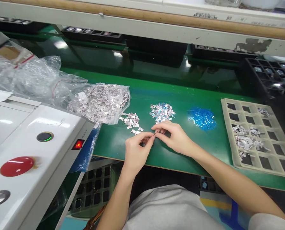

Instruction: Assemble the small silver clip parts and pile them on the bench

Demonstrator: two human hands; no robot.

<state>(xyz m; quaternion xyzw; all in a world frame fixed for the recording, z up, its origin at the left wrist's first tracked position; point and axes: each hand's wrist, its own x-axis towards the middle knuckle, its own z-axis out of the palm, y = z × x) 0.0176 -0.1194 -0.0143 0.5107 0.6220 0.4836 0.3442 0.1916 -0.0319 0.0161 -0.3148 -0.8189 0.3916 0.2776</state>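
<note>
My left hand (138,147) and my right hand (172,135) meet over the green tabletop, thumbs and forefingers pinched together. Whatever lies between the fingertips is tiny and mostly covered, so its kind does not show. Just beyond the fingers sits a pile of small silvery pieces with blue bits among them (161,111). Left of that are scattered small silvery flat pieces (131,120), close to my left hand. A heap of thin blue strips (202,118) lies to the right, apart from my right hand.
A clear plastic bag (104,102) full of silvery pieces lies at left, by a white machine (44,143) with a red button. On the right, a cream compartment tray (228,127) holds more pieces. Black trays (264,80) stand behind it. A shelf edge (142,19) crosses above.
</note>
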